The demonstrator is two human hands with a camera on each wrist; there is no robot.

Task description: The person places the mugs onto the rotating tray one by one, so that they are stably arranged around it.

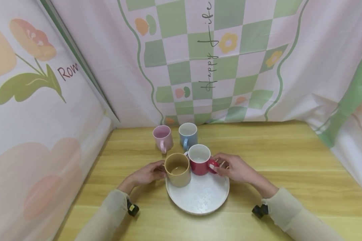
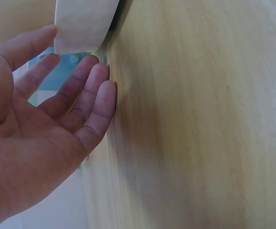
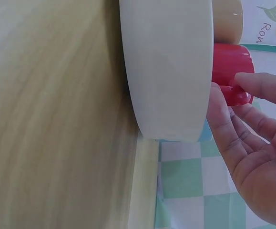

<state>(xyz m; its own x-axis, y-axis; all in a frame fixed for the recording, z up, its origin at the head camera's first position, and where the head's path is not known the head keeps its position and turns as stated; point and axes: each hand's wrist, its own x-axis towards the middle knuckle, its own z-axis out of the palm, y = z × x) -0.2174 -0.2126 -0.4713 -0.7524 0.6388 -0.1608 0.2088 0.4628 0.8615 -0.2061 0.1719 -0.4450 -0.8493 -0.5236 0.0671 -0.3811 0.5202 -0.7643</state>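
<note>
A tan mug (image 1: 178,170) stands upright at the back left of a round white plate (image 1: 203,201). My left hand (image 1: 151,172) is at the tan mug's left side; in the left wrist view its fingers (image 2: 99,107) are loosely extended and its thumb tip reaches the plate's rim (image 2: 83,26). Beside the tan mug, at the plate's back, is a red mug (image 1: 200,164) with a white inside. My right hand (image 1: 236,167) pinches its handle, which points right. In the right wrist view, a thumb and finger meet at the red handle (image 3: 233,95), right by the plate's rim.
Behind the plate, a pink mug (image 1: 163,138) and a blue mug (image 1: 188,136) stand on the wooden table (image 1: 289,197), handles toward me. A checked cloth (image 1: 199,67) hangs along the table's back edge, and a flower-printed panel (image 1: 33,134) rises at the left.
</note>
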